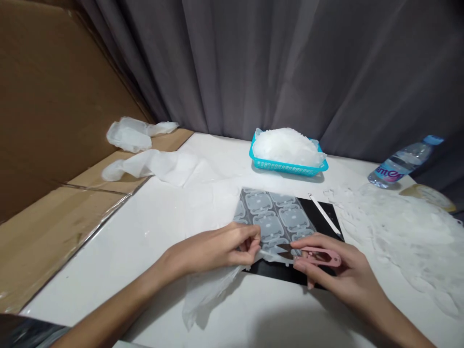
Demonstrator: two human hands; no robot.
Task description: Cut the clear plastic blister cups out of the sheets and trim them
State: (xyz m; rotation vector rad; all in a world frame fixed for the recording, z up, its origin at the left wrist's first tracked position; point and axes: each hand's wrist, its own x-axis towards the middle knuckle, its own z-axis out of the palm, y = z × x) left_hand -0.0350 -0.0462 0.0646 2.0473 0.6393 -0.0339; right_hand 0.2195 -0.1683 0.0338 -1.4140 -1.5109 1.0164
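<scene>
A translucent sheet of moulded plastic pieces [271, 223] lies over a black mat [281, 273]. At its near left edge my left hand [232, 246] is closed in a pinch on the edge of the sheet, where a thin translucent film [206, 292] hangs below the fingers toward me. From the right, my right hand [337, 270] grips pink thread snips [321, 256] between thumb and fingers. Their dark blades stand apart, pointing left at the sheet's near edge, close to my left fingertips. Whether the blades touch the plastic I cannot tell.
A blue basket [290, 167] heaped with white translucent pieces stands at the back. On the right are a water bottle [402, 164], a pile of clear plastic scraps [409, 241] and a white strip [324, 215]. Cardboard [72, 212] and crumpled film [155, 164] lie left.
</scene>
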